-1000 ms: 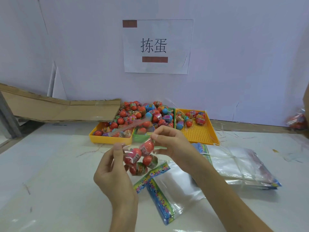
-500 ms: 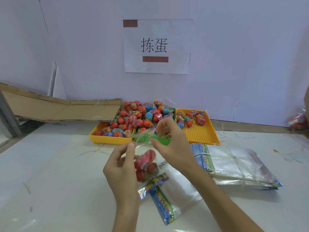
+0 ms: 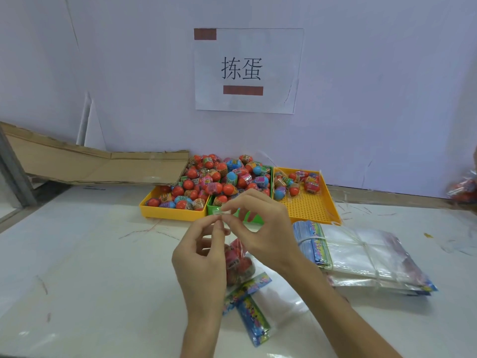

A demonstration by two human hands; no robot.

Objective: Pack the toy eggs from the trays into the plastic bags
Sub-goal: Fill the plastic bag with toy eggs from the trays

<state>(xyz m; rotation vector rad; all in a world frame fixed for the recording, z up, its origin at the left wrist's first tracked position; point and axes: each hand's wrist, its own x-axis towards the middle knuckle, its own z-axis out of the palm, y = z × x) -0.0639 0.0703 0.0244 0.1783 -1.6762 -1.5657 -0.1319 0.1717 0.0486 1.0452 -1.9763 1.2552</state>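
Observation:
A clear plastic bag (image 3: 238, 264) with red toy eggs inside hangs between my hands above the table. My left hand (image 3: 204, 257) pinches the bag's top edge from the left, and my right hand (image 3: 260, 228) pinches the same edge from the right, fingertips nearly touching. Behind them, a yellow tray (image 3: 165, 211) and a green tray (image 3: 254, 218) are heaped with red, blue and pink toy eggs (image 3: 219, 177). A second yellow tray (image 3: 309, 205) at the right holds a few eggs at its back.
A tied stack of empty plastic bags (image 3: 361, 257) lies right of my hands. Loose empty bags with colourful headers (image 3: 254, 313) lie beneath the held bag. Flattened cardboard (image 3: 90, 164) leans at the back left. A filled bag (image 3: 464, 187) shows at the right edge.
The bag of eggs has dropped lower and hangs upright. Both hands have closed in on its top edge, fingertips coming together.

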